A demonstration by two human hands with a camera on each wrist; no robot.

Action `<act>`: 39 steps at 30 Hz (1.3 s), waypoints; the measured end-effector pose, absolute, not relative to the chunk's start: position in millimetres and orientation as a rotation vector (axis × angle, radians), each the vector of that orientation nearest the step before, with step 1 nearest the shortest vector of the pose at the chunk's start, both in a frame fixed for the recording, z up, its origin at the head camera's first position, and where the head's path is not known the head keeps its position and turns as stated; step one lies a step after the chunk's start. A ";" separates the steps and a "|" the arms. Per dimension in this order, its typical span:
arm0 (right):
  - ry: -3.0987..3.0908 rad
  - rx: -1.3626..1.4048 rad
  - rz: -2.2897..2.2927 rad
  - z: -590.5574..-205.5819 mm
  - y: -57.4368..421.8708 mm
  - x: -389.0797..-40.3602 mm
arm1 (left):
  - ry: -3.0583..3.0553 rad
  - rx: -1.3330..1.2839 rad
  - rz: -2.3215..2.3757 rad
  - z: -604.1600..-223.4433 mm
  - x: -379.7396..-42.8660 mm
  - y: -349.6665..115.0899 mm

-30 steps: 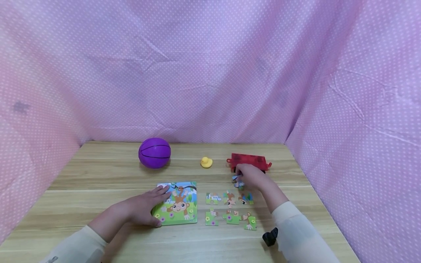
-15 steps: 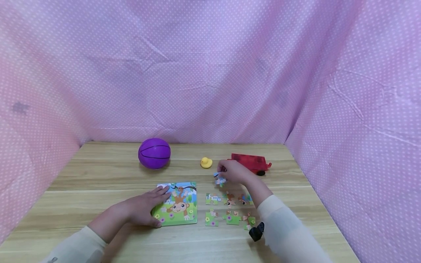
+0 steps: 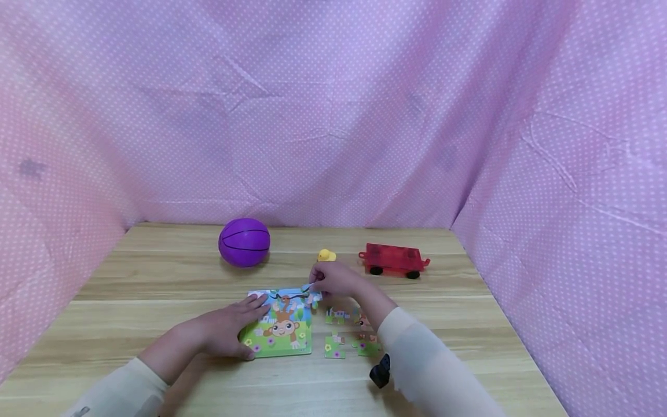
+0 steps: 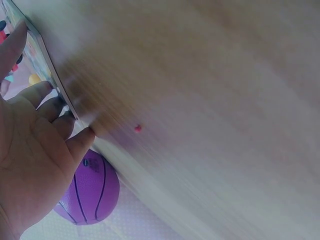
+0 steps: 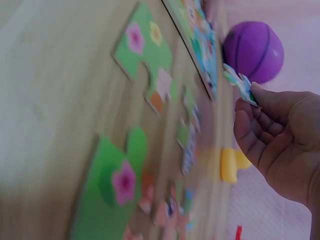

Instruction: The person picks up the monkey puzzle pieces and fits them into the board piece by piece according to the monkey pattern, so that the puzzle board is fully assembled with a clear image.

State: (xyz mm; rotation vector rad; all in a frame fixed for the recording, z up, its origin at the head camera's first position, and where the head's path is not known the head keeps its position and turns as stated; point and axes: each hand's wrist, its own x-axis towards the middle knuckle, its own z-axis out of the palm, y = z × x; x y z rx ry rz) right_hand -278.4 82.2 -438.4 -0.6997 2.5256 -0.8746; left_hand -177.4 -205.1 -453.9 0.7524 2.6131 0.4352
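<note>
Sleeves (image 3: 429, 362) cross the near edge of the table (image 3: 292, 388), and a small black block (image 3: 381, 372) sits by the right cuff. Two flower pieces (image 3: 335, 347) lie flat just right of the table's middle. Left of them lies the puzzle board (image 3: 283, 329), which shows a monkey. The left hand (image 3: 229, 329) rests on the board's left side, its grip loose and fingers spread. Beyond the flower pieces lie a house piece (image 3: 339, 315) and a monkey piece (image 3: 363, 322), both partly shaded by the other arm. The right hand (image 3: 339, 279) has its grip closed on a blue puzzle piece (image 5: 240, 85), pinched at the board's far right corner; I cannot tell whether piece and board touch. Past that hand, and partly hidden by it, is a yellow duck (image 3: 327, 255). Toward the table's far right corner stands a red wagon (image 3: 395, 258). A purple ball (image 3: 244, 243) sits near the far edge, left of the middle. Behind that edge hangs pink dotted cloth (image 3: 312, 116).
</note>
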 end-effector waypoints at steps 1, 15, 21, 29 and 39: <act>2.516 -0.674 -0.887 -439.9 78.4 -277.0 | 2.613 0.753 0.435 -454.3 -177.5 -205.2; 2.677 -0.618 -0.680 -454.2 44.7 -266.7 | 2.603 0.734 0.441 -451.7 -177.0 -204.2; 2.796 -0.824 -0.260 -449.8 44.3 -260.3 | 2.608 0.736 0.444 -452.4 -178.0 -204.9; 2.795 -0.904 -0.129 -451.7 42.8 -253.0 | 2.597 0.732 0.454 -453.2 -178.6 -205.5; 2.848 -0.868 -0.139 -457.5 37.3 -249.5 | 2.600 0.722 0.435 -456.5 -180.1 -206.6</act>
